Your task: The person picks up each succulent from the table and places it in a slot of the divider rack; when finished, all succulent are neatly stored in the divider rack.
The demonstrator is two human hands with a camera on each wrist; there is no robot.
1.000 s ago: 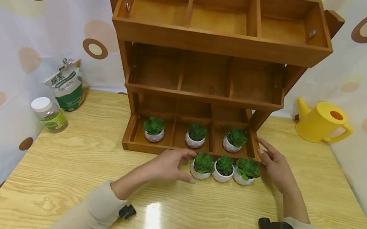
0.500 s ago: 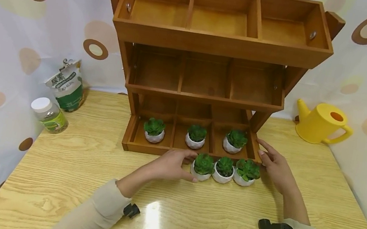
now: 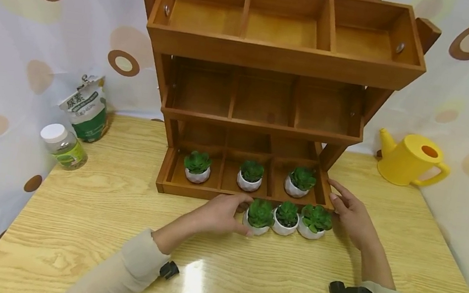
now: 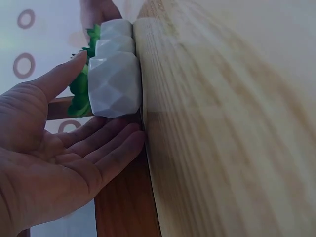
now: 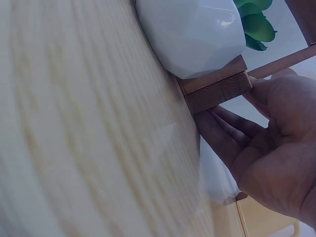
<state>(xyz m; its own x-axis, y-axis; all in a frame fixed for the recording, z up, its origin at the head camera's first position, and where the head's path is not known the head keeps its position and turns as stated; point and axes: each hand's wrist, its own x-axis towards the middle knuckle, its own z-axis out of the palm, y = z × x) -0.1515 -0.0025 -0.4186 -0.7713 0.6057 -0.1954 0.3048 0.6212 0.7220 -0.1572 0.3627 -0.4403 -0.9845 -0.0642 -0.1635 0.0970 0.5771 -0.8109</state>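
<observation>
In the head view three potted succulents stand in a row before the wooden rack (image 3: pixel 192 191): a left one (image 3: pixel 260 215), a middle one (image 3: pixel 286 219) and a right one (image 3: pixel 316 220), all in white faceted pots. My left hand (image 3: pixel 218 214) is beside the left one, thumb on the near side and fingers on the far side; in the left wrist view its fingers lie fairly straight by the pot (image 4: pixel 114 86). My right hand (image 3: pixel 353 215) rests its fingertips on the rack's lower right corner (image 5: pixel 217 91). Its fingers are extended there.
Three more succulents (image 3: pixel 197 166) sit in the bottom tier's compartments. A yellow watering can (image 3: pixel 410 159) is at the back right. A white-capped jar (image 3: pixel 64 147) and a green-and-white pouch (image 3: pixel 86 110) stand at the left, on the wooden table (image 3: pixel 119 200).
My left hand has come slightly right and closer around the left succulent, which has shifted a little toward me. My right hand stays at the rack's corner.
</observation>
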